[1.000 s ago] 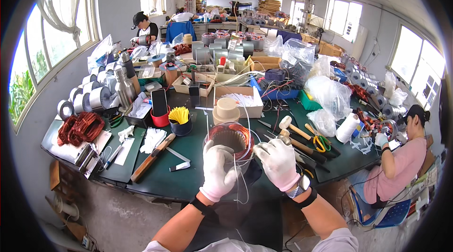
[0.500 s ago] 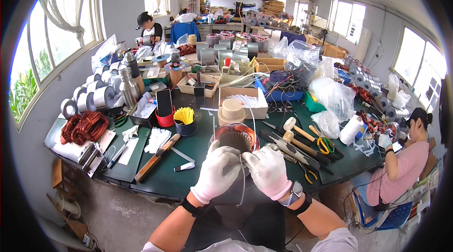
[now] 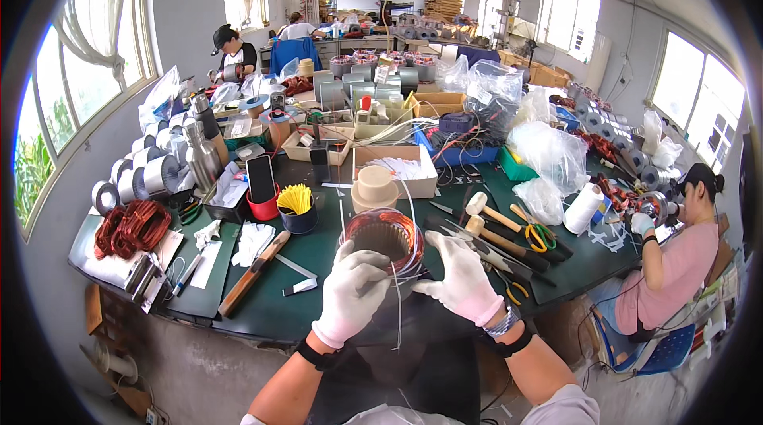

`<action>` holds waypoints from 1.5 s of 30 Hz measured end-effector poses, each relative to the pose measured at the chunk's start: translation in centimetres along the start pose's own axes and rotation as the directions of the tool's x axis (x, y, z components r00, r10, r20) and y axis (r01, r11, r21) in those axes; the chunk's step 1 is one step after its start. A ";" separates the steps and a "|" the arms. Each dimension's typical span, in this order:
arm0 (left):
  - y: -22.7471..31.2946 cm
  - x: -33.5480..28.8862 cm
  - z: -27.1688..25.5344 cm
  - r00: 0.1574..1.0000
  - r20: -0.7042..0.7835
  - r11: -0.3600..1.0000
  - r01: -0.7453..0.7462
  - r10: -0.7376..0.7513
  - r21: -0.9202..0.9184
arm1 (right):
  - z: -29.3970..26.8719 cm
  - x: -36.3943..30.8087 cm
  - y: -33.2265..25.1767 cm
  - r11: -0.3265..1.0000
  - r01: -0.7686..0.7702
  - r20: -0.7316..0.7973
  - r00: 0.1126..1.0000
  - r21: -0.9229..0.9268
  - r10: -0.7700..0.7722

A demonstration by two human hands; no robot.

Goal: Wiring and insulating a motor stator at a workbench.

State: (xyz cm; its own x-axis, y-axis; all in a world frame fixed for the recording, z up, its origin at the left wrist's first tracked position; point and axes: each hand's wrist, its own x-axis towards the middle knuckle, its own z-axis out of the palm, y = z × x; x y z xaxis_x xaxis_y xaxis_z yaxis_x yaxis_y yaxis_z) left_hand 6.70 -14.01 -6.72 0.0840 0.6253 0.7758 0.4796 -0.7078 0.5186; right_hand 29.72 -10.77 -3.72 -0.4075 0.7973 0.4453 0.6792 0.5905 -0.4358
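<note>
Gripping the copper coil (image 3: 384, 236) with both gloved hands, left (image 3: 352, 291) and right (image 3: 463, 280), I judge its loose white ties (image 3: 397, 306) still unfinished.

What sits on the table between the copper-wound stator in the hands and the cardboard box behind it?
In the head view, a beige plastic spool stands between the stator and the cardboard box.

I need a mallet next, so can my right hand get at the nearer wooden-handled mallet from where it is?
Probably yes. The right hand rests on the copper-wound stator, and the nearer wooden-handled mallet lies just beyond it on the green table with nothing between.
</note>
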 end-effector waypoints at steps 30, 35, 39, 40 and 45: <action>0.0 0.7 -1.8 0.983 0.160 0.992 0.102 -0.088 -0.080 | 0.5 2.8 2.1 0.978 0.127 0.062 0.988 0.165 -0.139; -0.1 0.8 -1.9 0.983 0.172 0.995 0.082 -0.071 -0.057 | 0.1 1.4 -0.2 0.946 0.250 -0.119 0.953 -0.209 -0.278; -0.3 0.7 -1.9 0.981 0.180 0.995 0.083 -0.072 -0.054 | 0.7 0.1 -1.7 0.900 0.286 -0.176 0.918 -0.327 -0.356; -0.3 0.7 -2.0 0.981 0.178 0.995 0.085 -0.074 -0.051 | 1.0 0.1 -1.8 0.889 0.319 -0.195 0.898 -0.328 -0.394; -0.2 0.7 -2.0 0.979 0.180 0.992 0.111 -0.099 -0.054 | 1.9 0.6 -1.2 0.868 0.455 -0.217 0.843 -0.199 -0.492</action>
State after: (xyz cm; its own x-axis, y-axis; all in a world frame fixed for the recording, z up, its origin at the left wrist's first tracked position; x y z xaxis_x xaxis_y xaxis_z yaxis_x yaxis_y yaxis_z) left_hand 4.91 -14.09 -5.55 0.1918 0.7415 0.6429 0.4382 -0.6509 0.6199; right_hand 27.51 -10.73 -4.43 -0.5451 0.3542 0.7599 0.5255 0.8506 -0.0195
